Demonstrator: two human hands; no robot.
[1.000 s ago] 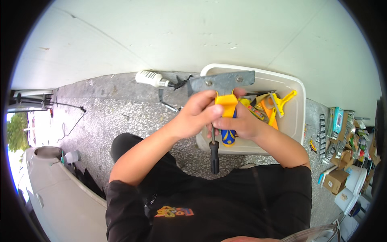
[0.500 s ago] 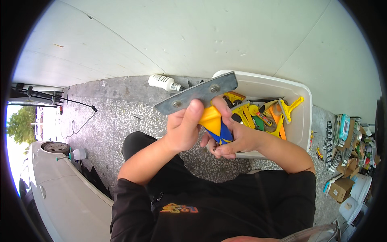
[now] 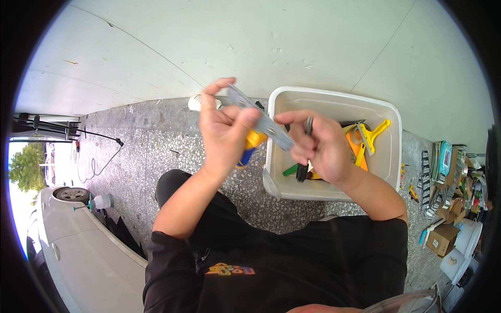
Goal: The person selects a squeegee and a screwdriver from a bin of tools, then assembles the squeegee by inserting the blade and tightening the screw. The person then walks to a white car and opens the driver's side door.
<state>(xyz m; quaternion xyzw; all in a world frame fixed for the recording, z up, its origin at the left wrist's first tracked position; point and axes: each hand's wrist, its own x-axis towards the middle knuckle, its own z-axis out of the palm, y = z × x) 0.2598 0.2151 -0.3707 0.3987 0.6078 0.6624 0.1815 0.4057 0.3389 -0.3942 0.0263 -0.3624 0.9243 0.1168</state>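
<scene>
My left hand (image 3: 222, 122) is closed on a scraper (image 3: 269, 127) with a wide grey metal blade and a yellow and blue handle. The blade slants down to the right, and the handle hangs below it, partly hidden by my fingers. Blurred by motion, my right hand (image 3: 331, 148) is beside the blade's lower right end; I cannot tell whether it touches it. Between its fingers is a small slim tool with a grey shaft and a black end (image 3: 301, 172), whose exact kind is unclear.
Under my right hand stands a white plastic bin (image 3: 389, 151) holding yellow squeegees (image 3: 373, 136) and other tools. A white bottle (image 3: 197, 103) lies by the pale wall. Boxes and clutter (image 3: 443, 237) fill the far right; a light-coloured car (image 3: 88, 250) is at the left.
The scraper has turned, its blade now sloping down to the right. My right hand has left the handle and moved right and up, with a slim tool now showing in it.
</scene>
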